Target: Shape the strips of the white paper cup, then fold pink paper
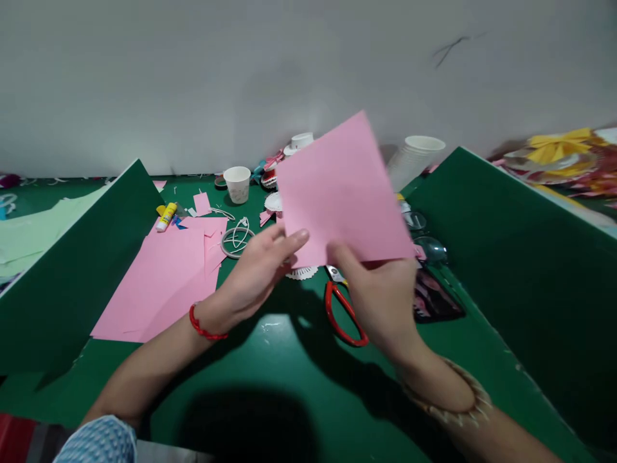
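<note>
A sheet of pink paper (337, 186) is held up above the table, tilted, between my two hands. My left hand (258, 267) pinches its lower left corner, thumb on the near face. My right hand (380, 299) grips the lower edge toward the right, its thumb on the front and its other fingers hidden behind. Below the paper lie red-handled scissors (344, 315), partly covered by my right hand. A white scalloped paper piece (303, 273) peeks out under the sheet's lower edge.
Pink sheets (159, 276) lie at left with a glue stick (166, 217) on them. Behind stand a paper cup (238, 184) and stacked cups (417, 157). A coil of white cord (237, 239) lies mid-left. Green dividers (77, 270) flank the table; glasses (430, 249) rest at right.
</note>
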